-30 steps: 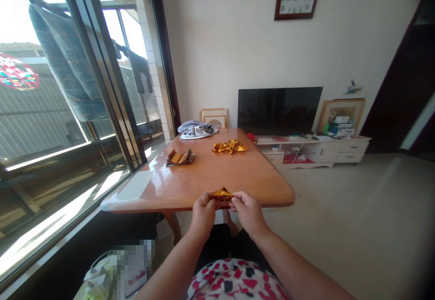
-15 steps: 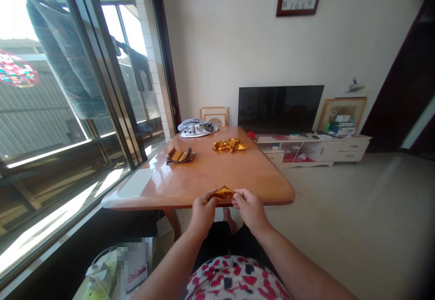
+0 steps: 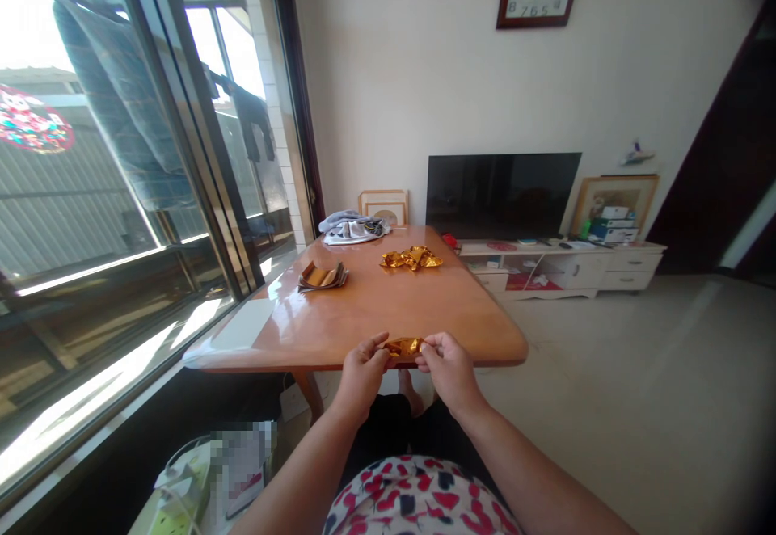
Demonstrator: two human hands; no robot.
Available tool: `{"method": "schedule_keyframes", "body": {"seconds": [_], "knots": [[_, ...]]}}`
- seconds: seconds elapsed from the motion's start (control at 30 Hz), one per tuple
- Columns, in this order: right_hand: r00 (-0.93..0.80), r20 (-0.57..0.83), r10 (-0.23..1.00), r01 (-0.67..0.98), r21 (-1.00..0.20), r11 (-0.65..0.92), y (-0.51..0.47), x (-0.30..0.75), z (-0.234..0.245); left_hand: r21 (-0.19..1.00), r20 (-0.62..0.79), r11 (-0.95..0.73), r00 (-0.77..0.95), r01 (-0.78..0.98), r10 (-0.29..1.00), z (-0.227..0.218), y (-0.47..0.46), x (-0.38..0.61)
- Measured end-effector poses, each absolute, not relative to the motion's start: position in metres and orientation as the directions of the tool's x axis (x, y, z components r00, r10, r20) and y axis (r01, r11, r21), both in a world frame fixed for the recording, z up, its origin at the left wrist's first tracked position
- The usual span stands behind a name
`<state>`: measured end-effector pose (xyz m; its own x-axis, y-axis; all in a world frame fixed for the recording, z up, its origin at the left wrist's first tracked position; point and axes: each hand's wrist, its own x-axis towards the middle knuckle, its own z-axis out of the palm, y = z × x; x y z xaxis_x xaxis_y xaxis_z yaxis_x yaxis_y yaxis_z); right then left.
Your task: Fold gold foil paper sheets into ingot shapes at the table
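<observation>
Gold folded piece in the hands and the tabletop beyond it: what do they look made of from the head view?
The folded piece looks like thin gold metallic foil or foil-backed paper: it has a bright, crinkled shine and sharp creases, and the view cannot settle which. The tabletop looks like glossy varnished wood, orange-brown, with bright glare along its surface.

Shiny gold foil paper (image 3: 403,347); glossy varnished wooden table (image 3: 364,317).
</observation>
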<state>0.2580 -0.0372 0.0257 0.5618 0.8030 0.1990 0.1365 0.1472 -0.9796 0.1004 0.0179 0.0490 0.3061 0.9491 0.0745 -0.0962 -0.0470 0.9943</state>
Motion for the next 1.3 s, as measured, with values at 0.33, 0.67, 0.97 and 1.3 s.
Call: {"method": "schedule_keyframes", "body": {"seconds": [0.33,0.67,0.97,1.3], "knots": [[0.574,0.179,0.799,0.09,-0.984,0.156,-0.039,0.263,0.036,0.978,0.063,0.043,0.482,-0.205,0.874,0.053,0.024,0.091],[0.588,0.189,0.787,0.082,-0.981,0.175,-0.039,0.268,0.04,0.979,0.079,0.058,0.621,-0.197,0.78,0.056,0.026,0.083],[0.553,0.198,0.81,0.06,-0.978,0.198,-0.045,0.264,0.05,0.96,0.084,0.115,0.657,-0.255,0.749,0.055,0.03,0.08],[0.319,0.017,0.948,-0.446,-0.879,0.166,-0.048,0.271,0.055,0.893,0.049,0.287,0.708,-0.348,0.705,0.06,0.03,0.075]]}}
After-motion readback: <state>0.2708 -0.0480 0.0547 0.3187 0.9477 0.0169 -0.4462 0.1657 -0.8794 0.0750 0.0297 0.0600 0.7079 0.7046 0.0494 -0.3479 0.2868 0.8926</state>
